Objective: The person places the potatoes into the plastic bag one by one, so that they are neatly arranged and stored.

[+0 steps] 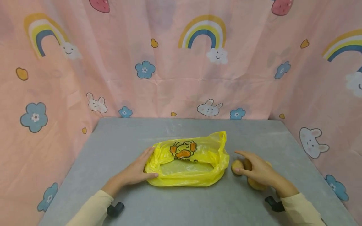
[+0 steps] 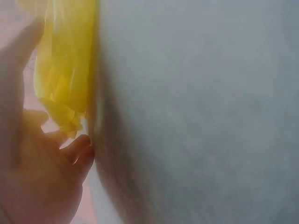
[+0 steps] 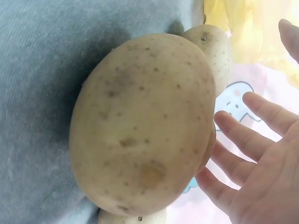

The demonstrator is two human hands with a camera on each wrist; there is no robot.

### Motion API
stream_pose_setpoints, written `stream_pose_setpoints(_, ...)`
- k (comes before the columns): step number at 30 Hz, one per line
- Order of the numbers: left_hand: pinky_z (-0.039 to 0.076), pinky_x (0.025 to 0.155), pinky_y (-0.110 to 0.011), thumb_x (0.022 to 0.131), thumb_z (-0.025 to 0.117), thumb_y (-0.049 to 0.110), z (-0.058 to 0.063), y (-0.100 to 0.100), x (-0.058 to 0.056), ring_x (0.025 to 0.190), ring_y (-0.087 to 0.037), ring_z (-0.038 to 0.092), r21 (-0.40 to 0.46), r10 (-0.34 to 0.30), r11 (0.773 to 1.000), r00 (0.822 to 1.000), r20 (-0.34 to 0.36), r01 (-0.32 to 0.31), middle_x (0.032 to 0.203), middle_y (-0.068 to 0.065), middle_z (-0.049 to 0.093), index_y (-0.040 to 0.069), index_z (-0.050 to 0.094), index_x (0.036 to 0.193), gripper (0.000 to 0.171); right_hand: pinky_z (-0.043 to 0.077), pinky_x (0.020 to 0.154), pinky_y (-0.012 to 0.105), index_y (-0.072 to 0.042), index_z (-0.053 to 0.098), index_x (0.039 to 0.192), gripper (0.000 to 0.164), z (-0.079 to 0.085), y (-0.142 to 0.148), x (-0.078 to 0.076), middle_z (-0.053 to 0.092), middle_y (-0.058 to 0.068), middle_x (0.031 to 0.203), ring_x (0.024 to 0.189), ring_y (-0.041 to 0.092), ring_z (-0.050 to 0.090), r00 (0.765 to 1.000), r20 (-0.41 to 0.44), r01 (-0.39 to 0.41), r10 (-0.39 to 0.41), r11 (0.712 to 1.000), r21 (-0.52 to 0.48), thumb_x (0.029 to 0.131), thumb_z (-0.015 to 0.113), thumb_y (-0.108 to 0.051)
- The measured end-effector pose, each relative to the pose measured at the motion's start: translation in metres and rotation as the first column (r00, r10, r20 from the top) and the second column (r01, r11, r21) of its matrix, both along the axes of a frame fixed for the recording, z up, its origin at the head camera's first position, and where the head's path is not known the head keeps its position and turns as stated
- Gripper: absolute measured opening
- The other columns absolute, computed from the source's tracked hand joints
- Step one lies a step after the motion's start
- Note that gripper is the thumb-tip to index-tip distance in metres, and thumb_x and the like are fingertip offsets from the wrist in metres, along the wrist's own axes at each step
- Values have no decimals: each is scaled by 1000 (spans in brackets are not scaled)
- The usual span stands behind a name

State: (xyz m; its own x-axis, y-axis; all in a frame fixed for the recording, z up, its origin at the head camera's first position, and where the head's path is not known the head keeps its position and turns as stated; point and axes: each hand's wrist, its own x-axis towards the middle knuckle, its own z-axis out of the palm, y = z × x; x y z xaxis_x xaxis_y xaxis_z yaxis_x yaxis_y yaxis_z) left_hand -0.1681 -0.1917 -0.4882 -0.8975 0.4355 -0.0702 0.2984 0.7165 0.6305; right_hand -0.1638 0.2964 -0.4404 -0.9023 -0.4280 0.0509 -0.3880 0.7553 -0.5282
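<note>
A yellow plastic bag (image 1: 189, 179) with a printed duck face lies with its mouth spread open toward the head camera. At the bag's left end rests my left hand (image 1: 138, 169), thumb at the near rim and fingers along the far side. In the left wrist view, the bag (image 2: 70, 60) sits between thumb and fingers. My right hand (image 1: 261, 172) hovers over several potatoes to the right of the bag, fingers spread and holding nothing. A large potato (image 3: 142, 126) fills the right wrist view, with a smaller potato (image 3: 212, 49) beyond it. The hand partly hides the group in the head view.
A grey table (image 1: 181, 207) lies under everything. Pink printed cloth (image 1: 175, 91) hangs along its back and both sides. Dark wrist devices (image 1: 115, 209) show below the cream sleeves (image 1: 91, 208).
</note>
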Motion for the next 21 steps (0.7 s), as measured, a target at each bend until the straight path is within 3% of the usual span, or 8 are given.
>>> stream_pose_setpoints(7, 26, 116, -70, 86, 68, 64, -2, -2, -2, 155, -42, 21, -39, -27, 999, 1000, 1, 27, 171, -11, 14, 24, 18, 164, 101, 39, 103, 70, 0, 48, 146, 69, 2, 2, 0, 53, 24, 146, 133, 50, 49, 1000, 4, -7, 7, 1000, 0, 93, 73, -35)
stream_pose_setpoints(15, 28, 114, -70, 86, 63, 71, -3, -3, -1, 153, -40, 26, -132, -49, 991, 995, -89, 37, 170, -9, 20, 33, 29, 160, 90, 41, 102, 69, 0, 50, 145, 68, -1, 4, -2, 55, 23, 145, 131, 49, 52, 999, -13, -34, 34, 999, -5, 92, 75, -34)
stream_pose_setpoints(21, 31, 114, -66, 85, 61, 73, -4, 3, -4, 152, -38, 31, -227, -22, 974, 991, -133, -9, 168, -9, 27, 32, 31, 160, 91, 39, 103, 71, -2, 48, 147, 71, -4, 11, -4, 53, 23, 147, 135, 50, 47, 997, 82, -12, 14, 1000, -25, 92, 74, -37)
